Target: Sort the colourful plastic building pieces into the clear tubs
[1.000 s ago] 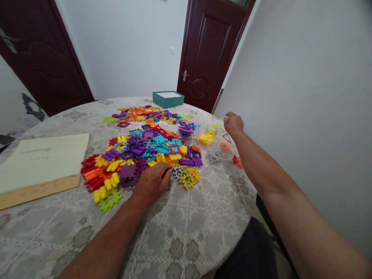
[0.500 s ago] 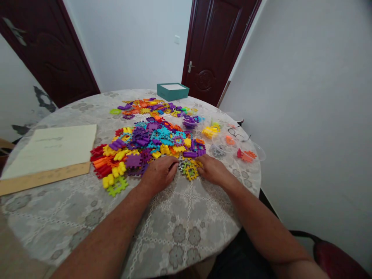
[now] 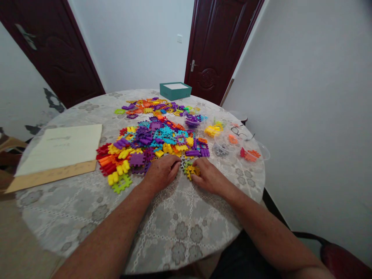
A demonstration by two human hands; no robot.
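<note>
Here, two bare hands meet at the near edge of a heap of plastic pieces.

The left hand lies palm down, fingers curled, nothing visibly held; the right hand covers a yellow lattice piece, though whether it pinches it I cannot tell. Beyond spreads the bright pile on the round table, clear cups holding like colours to the right, a teal box farthest.
</note>
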